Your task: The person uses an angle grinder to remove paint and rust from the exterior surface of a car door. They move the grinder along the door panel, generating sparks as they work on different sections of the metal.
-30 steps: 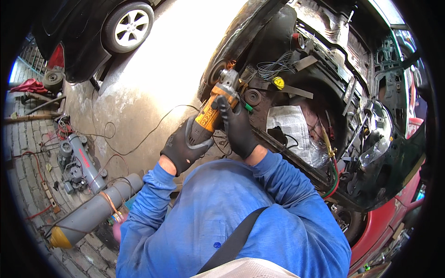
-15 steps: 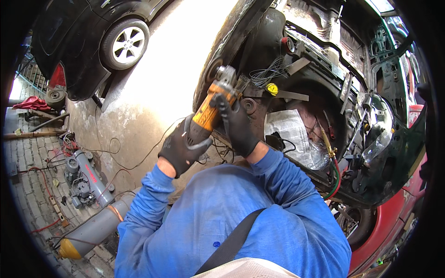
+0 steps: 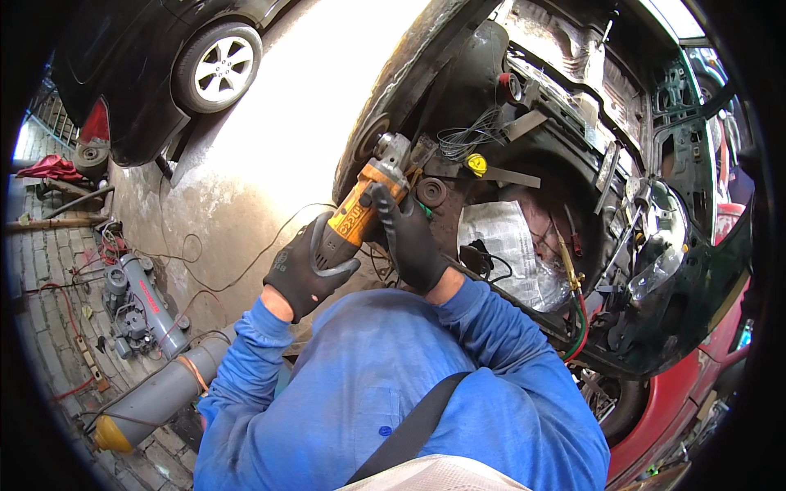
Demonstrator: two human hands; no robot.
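Observation:
Both of my hands wear dark gloves and hold a yellow angle grinder (image 3: 357, 206). My left hand (image 3: 308, 270) wraps round the grey rear end of its body. Nearer the metal head, my right hand (image 3: 407, 236) grips the side of the tool. The grinder points away from me, its disc lying at the edge of a car body panel (image 3: 391, 92); whether disc and metal touch I cannot tell. To the right of the head sits a round grey disc (image 3: 431, 192), with a yellow tape measure (image 3: 476, 164) and a coil of wire (image 3: 471, 139) beyond it.
Newspaper (image 3: 503, 245) and a gas torch (image 3: 569, 266) with red and green hoses lie in the stripped car body at right. A black car (image 3: 139, 74) stands far left. At lower left are a compressor (image 3: 151, 303) and a grey cylinder (image 3: 164, 389). A cable (image 3: 246, 282) crosses the floor.
The grinder and both my hands have shifted slightly left and down in the picture, and the surroundings have slid a little left as well. My grip stays the same.

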